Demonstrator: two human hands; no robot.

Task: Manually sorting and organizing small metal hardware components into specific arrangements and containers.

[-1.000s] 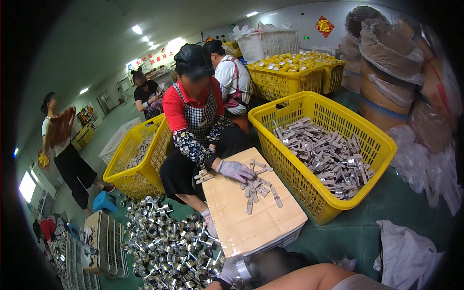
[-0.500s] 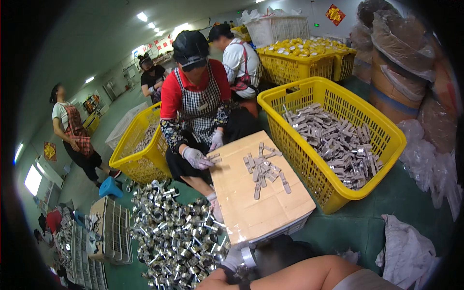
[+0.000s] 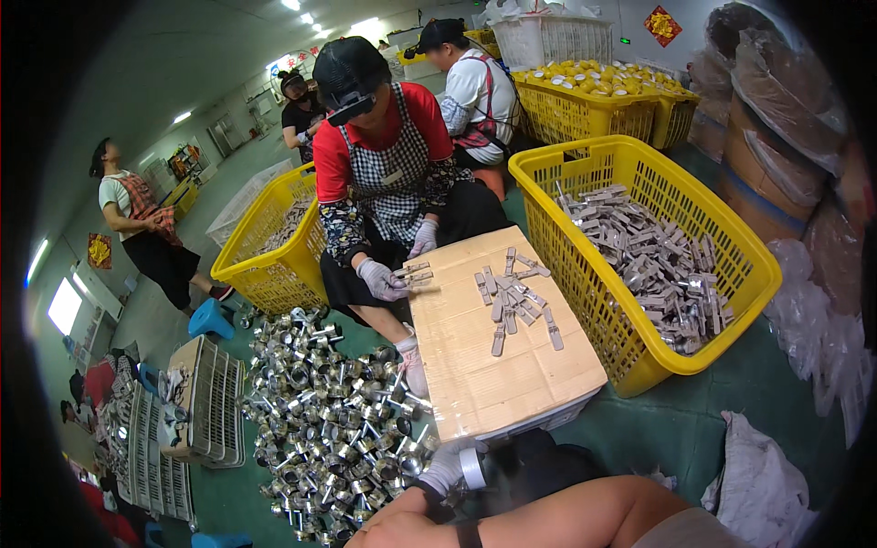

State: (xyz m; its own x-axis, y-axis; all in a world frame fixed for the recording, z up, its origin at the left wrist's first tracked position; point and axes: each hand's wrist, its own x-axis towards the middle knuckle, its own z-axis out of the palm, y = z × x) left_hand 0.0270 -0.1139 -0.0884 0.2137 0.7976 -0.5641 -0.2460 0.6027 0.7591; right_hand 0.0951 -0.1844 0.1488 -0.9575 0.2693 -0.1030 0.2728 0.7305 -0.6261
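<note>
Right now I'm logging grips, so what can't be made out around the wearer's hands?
Head view, gloved hand: fingers partly hidden behind the forearm, grip unclear.
Head view, forearm: its hand is cut off by the lower edge.
Head view, floor pile of metal parts: single pieces too small.

Brown cardboard box (image 3: 498, 352) centre; red diamond sign (image 3: 661, 25) on far wall.

The wearer's left hand (image 3: 445, 468) is covered by a pale grey-white work glove with a snug knitted cuff. The forearm behind it is bare, with no sleeve showing, and carries a narrow black band around the wrist. A patch of tan or brownish cloth, part of the clothing, shows at the bottom edge. The right hand cannot be seen.
</note>
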